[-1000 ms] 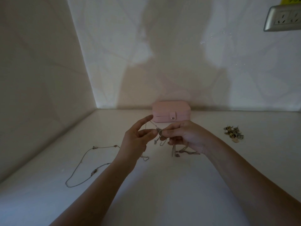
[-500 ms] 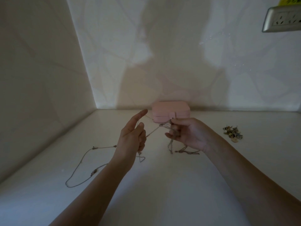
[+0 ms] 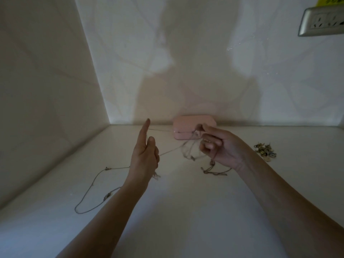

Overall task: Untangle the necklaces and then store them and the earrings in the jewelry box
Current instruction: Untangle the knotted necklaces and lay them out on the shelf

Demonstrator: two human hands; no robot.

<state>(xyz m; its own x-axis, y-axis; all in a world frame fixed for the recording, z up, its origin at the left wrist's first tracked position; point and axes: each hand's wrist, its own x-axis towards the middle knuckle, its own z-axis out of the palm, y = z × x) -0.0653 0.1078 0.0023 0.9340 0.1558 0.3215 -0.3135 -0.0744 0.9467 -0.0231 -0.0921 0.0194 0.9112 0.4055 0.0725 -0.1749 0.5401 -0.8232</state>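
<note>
The person's left hand (image 3: 144,155) is raised over the white counter (image 3: 186,211), seen from its thumb side. Its index finger points straight up with the thumb lying close against it, while the lower fingers look curled in around a thin strand of the necklaces (image 3: 189,149). How firmly they grip it cannot be told, since the palm hides the contact. A short bit of chain dangles out below this hand. The right hand (image 3: 221,146) is held up near the front of the jewelry box (image 3: 193,121). It pinches the chains between thumb and index fingertip, and its other fingers are curled into the palm. Between the two hands one strand runs taut and slanting, and a finer one stretches from the left index finger toward the box. Below the right hand's pinch the tangled part hangs in loose, blurred loops, and its knotted end lies on the counter under the right wrist. A chain loop (image 3: 93,187) lies flat on the counter to the left and passes behind the left wrist. The pink box is closed and sits against the back wall. The earrings (image 3: 265,149) lie in a small heap on the counter to the right, well apart from the box. A wall socket (image 3: 322,21) is mounted at the upper right.
</note>
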